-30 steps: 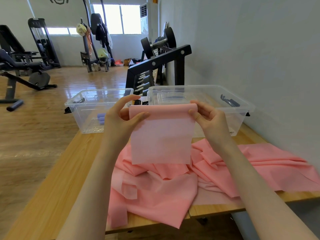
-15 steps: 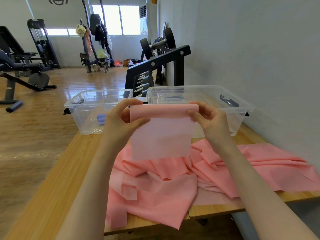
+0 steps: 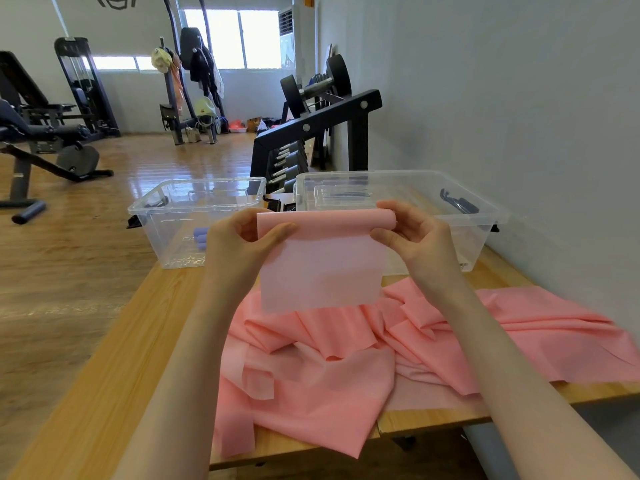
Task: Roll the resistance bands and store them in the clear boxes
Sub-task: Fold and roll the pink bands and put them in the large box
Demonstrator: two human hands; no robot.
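Note:
I hold a pink resistance band (image 3: 322,261) up above the table, its top edge curled into a small roll. My left hand (image 3: 239,244) pinches the roll's left end and my right hand (image 3: 412,233) pinches its right end. The flat tail hangs down to a heap of pink bands (image 3: 346,358) on the wooden table (image 3: 114,368). Behind stand two clear boxes: the left box (image 3: 166,220) holds small purple rolls (image 3: 200,237), the right box (image 3: 485,216) sits by the wall.
A black dumbbell rack (image 3: 322,133) stands behind the boxes against the grey wall (image 3: 502,98). Gym machines (image 3: 45,116) are across the wooden floor at the left. The table's front edge runs under the heap, and some pink band hangs over it.
The rolled top edge has grown a little and the hanging flat part has become shorter, its lower edge rising. Both hands stay at the roll's ends.

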